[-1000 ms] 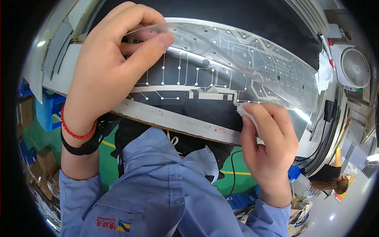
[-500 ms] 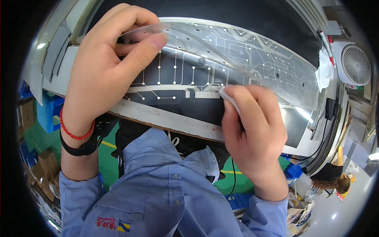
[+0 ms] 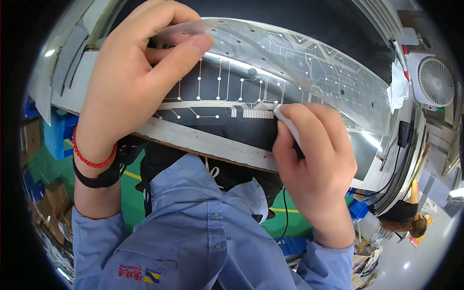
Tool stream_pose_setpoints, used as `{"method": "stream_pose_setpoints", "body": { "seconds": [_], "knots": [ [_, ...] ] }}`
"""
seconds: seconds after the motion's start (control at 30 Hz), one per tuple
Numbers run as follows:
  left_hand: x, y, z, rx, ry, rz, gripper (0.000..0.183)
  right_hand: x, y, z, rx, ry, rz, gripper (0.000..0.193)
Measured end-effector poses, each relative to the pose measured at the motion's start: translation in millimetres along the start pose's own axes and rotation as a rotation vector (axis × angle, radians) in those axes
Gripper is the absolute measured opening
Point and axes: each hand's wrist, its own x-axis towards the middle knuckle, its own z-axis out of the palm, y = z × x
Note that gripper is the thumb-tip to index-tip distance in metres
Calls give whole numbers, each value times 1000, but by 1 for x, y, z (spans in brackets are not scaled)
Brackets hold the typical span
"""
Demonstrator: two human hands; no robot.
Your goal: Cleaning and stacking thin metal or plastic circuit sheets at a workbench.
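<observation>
Circuit film (image 3: 290, 63), clear with silver traces, arcs over the black worktable (image 3: 203, 142). At ten o'clock, the left hand (image 3: 130, 82) pinches its lifted edge between thumb and fingers. At four o'clock, the right hand (image 3: 316, 166) grips a small white eraser (image 3: 285, 123), pressing the tip on the traces. A white fan (image 3: 435, 79) stands at two o'clock.

a factory floor: blue crates (image 3: 57, 140), green painted floor (image 3: 128, 198) (yellow lines), workbench (image 3: 203, 142).
</observation>
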Motion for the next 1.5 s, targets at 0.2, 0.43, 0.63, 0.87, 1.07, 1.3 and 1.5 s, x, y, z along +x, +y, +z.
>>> {"method": "stream_pose_setpoints", "body": {
  "seconds": [0.2,0.43,0.63,0.87,1.07,1.3,1.5],
  "knots": [
    [-3,-5,-1,23,12,-11,19,11,-3,4,-44,23,116,24],
    [-2,-4,-1,44,41,-21,19,5,1,-6,-38,-70,62,32],
    [0,-1,1,11,25,6,19,3,0,-16,79,-36,44,34],
    [-2,-1,-2,41,39,8,18,-3,0,-11,51,-101,35,33],
    [2,-1,0,49,54,47,16,26,-15,10,117,-156,-36,40],
    [0,-2,-2,72,37,67,17,1,-9,-16,45,-209,50,41],
    [0,-1,2,49,92,96,18,20,-22,16,107,-143,-81,41]
  ]
}}
